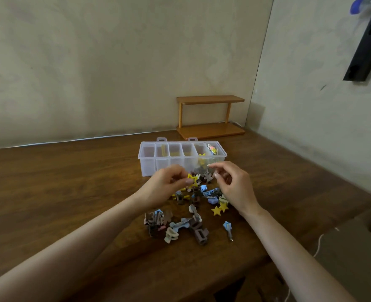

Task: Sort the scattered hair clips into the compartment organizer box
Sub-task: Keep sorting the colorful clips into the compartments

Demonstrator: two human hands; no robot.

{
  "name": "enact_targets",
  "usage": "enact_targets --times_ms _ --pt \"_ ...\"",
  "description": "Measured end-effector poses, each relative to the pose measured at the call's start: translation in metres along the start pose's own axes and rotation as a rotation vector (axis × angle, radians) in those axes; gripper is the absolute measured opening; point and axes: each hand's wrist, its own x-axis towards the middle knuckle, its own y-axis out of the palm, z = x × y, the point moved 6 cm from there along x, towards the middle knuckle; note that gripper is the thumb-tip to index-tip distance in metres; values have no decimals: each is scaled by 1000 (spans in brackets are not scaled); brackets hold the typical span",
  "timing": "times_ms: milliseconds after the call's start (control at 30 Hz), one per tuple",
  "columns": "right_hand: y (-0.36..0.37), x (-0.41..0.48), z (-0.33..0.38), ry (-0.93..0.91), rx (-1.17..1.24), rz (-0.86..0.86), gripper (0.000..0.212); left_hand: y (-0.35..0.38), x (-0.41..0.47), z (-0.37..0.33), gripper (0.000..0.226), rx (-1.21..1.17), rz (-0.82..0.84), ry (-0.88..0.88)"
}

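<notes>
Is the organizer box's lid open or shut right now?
Open: the organizer box shows its compartments uncovered from above, with clips lying in the two rightmost ones.

Wooden bench point(71, 182). Two-tier wooden shelf point(210, 114) stands at the far right corner. White cable point(71, 140) runs along the far edge. Black bar point(367, 46) mounted on the right wall, blurred blue item point(356, 6) above it.

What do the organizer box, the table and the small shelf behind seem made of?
Organizer box: clear, faintly frosted plastic; a yellow clip inside shows through its wall. Table: dark brown wood or veneer, visible grain, low sheen. Small shelf: orange-brown wood, probably lacquered; its lower board shines.
</notes>
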Motion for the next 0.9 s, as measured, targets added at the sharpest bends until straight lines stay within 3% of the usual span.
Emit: enact_targets --times_ms 167,433,633,900 --pt "-3 -2 15 -182 10 -47 31 11 31 3 15 -215 -2 -146" --pt "-12 -2 14 -251 -21 -185 6 25 49 0 28 -244 60 -166" --pt "-17 9 5 -114 -183 -239 8 13 48 19 26 -121 -84 -194" --pt "-8 77 -11 87 -420 -160 8 5 45 29 18 20 -47 -226"
